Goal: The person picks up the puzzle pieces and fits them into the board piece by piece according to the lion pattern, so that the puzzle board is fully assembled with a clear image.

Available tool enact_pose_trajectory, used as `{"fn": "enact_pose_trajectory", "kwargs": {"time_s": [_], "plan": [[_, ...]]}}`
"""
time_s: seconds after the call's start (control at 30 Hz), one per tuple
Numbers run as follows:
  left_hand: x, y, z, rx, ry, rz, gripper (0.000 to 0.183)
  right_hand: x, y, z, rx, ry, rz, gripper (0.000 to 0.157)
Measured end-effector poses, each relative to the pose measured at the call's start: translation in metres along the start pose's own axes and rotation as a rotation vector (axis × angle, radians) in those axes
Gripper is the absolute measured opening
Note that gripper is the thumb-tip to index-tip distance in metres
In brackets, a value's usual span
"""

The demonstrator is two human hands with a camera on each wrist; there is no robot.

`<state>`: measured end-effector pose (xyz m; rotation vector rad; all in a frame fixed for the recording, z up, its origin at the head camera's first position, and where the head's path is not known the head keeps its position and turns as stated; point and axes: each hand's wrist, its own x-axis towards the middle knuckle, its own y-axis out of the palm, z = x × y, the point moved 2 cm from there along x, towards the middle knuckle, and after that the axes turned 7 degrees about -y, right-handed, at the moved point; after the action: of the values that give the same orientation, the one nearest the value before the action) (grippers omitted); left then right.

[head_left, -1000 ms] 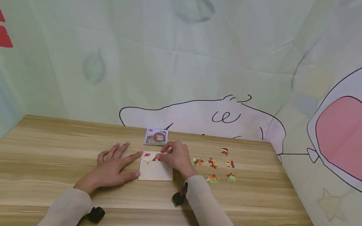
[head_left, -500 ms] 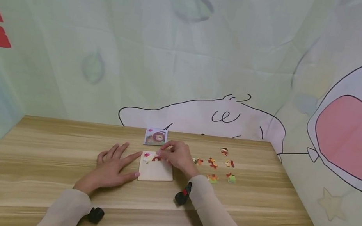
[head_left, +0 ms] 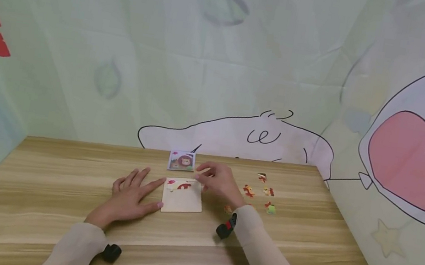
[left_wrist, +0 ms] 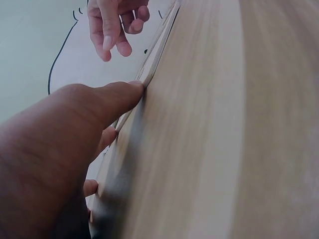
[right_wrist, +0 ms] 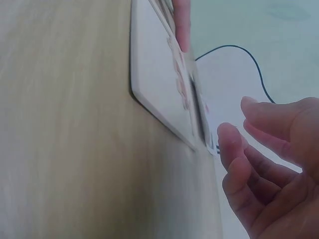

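A pale puzzle board (head_left: 182,203) lies flat on the wooden table in the head view. Along its far edge sit joined puzzle pieces (head_left: 184,186), one with a pink flower. My left hand (head_left: 131,196) is spread, with index fingertip and thumb touching the board's left edge. Over the board's far right corner hovers my right hand (head_left: 223,184). In the right wrist view, the fingers of this hand (right_wrist: 279,169) are loosely bent and apart, with nothing between them. The left wrist view shows my left thumb (left_wrist: 117,99) against the board's edge.
A small card with a lion picture (head_left: 181,161) lies behind the board. To the right are several loose puzzle pieces (head_left: 249,190), some partly hidden by my right wrist. The table (head_left: 56,172) meets a printed cloth wall (head_left: 122,67) at the back.
My right hand has lifted off the pieces on the board and moved right, uncovering more of the brown piece. My left hand has kept its place at the board's edge.
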<state>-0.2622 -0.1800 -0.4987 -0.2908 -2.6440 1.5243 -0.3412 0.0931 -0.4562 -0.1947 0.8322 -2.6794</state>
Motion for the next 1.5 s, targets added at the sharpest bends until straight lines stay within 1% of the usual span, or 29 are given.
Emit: {"fn": "enact_pose_trajectory", "kwargs": {"time_s": [0.07,0.17,0.3,0.37,0.53,0.73,1.07,1.23,1.37,1.5], "plan": [[-0.002,-0.001,-0.001,0.007,-0.010,0.005,0.077,-0.002,-0.004,-0.001,0.000,-0.013,-0.001,0.022],[-0.004,-0.004,-0.004,-0.005,-0.003,0.000,0.076,-0.004,-0.010,-0.003,0.005,-0.015,-0.014,0.023],[-0.001,-0.002,0.002,-0.028,0.024,-0.017,0.077,-0.008,-0.020,-0.004,-0.002,-0.023,-0.032,0.025],[-0.001,-0.001,0.003,-0.025,0.027,-0.020,0.077,-0.010,-0.025,-0.005,-0.016,-0.019,-0.038,0.027],[-0.003,-0.003,-0.001,-0.021,0.012,-0.014,0.077,-0.014,-0.036,-0.012,-0.045,0.009,-0.059,0.029],[-0.005,-0.005,-0.005,0.011,-0.011,0.003,0.076,-0.021,-0.049,-0.021,-0.058,0.006,-0.081,0.031],[-0.005,-0.006,-0.005,0.014,-0.013,-0.003,0.076,-0.026,-0.074,-0.030,-0.060,0.059,-0.112,0.031],[-0.003,-0.005,-0.005,0.001,-0.009,-0.002,0.077,-0.026,-0.085,-0.039,-0.072,0.101,-0.132,0.031],[-0.002,-0.004,-0.004,-0.019,0.006,-0.012,0.077,-0.025,-0.093,-0.047,-0.078,0.125,-0.148,0.030],[-0.001,-0.002,-0.003,-0.023,0.005,-0.011,0.077,-0.025,-0.101,-0.055,-0.086,0.146,-0.158,0.030]]}}
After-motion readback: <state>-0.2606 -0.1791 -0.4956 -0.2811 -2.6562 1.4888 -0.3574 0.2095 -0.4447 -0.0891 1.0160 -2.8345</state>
